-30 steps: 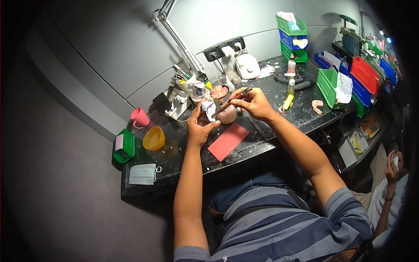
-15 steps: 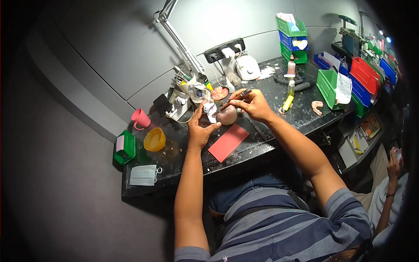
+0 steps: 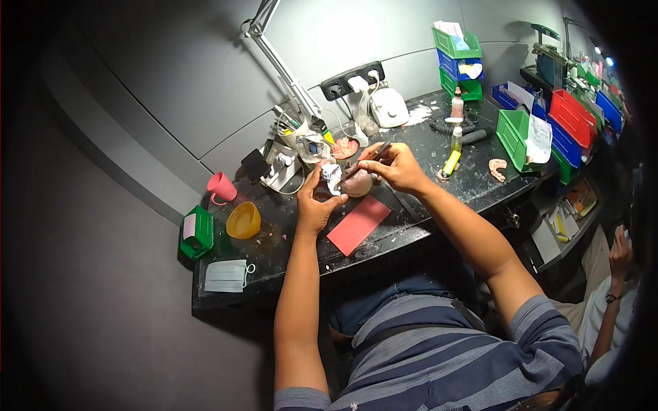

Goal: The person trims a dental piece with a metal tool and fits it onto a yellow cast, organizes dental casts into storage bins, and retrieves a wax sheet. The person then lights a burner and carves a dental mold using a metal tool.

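Note:
My left hand (image 3: 317, 207) is closed around the edge of a small, irregular white plaster-like piece (image 3: 332, 177), thumb and fingers on either side of it. In my right hand (image 3: 399, 169) a thin dark pen-like hand tool (image 3: 351, 173) is pinched, slanting down to the left. Its tip is at or very near the white piece; contact is too small to make out. A rounded pinkish lump (image 3: 357, 184) sits on the bench just below the tool, between both hands. Nearer my body lies a flat red sheet (image 3: 358, 226), probably wax.
Left on the black bench (image 3: 274, 257) are a yellow bowl (image 3: 244, 220), pink mug (image 3: 221, 187), green bin (image 3: 198, 231) and face mask (image 3: 226, 276). A lamp arm (image 3: 288, 68) reaches overhead. To the right stand a yellow-bodied torch (image 3: 451, 164), dental model (image 3: 497, 170) and bins (image 3: 514, 140). Another person's hand (image 3: 621, 253) shows at far right.
The tool in my right hand has tipped down and left, from above the pinkish lump to the white piece. My left hand has barely moved. The other person's hand has shifted slightly.

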Tool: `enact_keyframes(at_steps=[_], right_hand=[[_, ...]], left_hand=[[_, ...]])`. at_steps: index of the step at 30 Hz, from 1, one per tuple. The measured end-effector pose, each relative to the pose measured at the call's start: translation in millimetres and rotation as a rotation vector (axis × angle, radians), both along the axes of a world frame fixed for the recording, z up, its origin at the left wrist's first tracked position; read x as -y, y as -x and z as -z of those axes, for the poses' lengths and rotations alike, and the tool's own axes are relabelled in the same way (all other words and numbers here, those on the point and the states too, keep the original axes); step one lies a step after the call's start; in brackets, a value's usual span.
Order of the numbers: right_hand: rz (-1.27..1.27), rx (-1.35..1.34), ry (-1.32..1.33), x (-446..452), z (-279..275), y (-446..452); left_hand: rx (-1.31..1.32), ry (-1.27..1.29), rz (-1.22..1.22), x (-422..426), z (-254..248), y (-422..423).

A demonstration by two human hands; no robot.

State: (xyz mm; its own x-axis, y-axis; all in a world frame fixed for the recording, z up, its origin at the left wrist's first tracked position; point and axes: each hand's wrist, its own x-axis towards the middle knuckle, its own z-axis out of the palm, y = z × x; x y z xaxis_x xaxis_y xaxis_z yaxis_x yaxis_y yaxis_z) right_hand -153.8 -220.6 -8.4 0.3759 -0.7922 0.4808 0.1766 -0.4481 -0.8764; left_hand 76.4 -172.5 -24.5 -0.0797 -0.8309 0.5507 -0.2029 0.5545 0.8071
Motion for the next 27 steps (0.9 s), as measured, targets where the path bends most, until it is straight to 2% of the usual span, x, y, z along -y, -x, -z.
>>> enact_keyframes(at_steps=[19,22,24,27], right_hand=[[-0.003,-0.021,0.013,0.5,1.0,1.5],[0.000,0.009,-0.011,0.2,-0.7,1.4],[0.004,0.101,0.116,4.1,-1.8,3.6],[0.172,0.231,0.063,20.5,-8.1,16.1]], left_hand=[[0.035,0.003,-0.011,-0.3,0.2,-0.6],[0.044,0.027,-0.017,1.4,2.3,-1.0],[0.032,0.021,-0.009,3.0,5.0,-1.8],[0.052,0.029,-0.011,6.0,9.5,-4.4]])
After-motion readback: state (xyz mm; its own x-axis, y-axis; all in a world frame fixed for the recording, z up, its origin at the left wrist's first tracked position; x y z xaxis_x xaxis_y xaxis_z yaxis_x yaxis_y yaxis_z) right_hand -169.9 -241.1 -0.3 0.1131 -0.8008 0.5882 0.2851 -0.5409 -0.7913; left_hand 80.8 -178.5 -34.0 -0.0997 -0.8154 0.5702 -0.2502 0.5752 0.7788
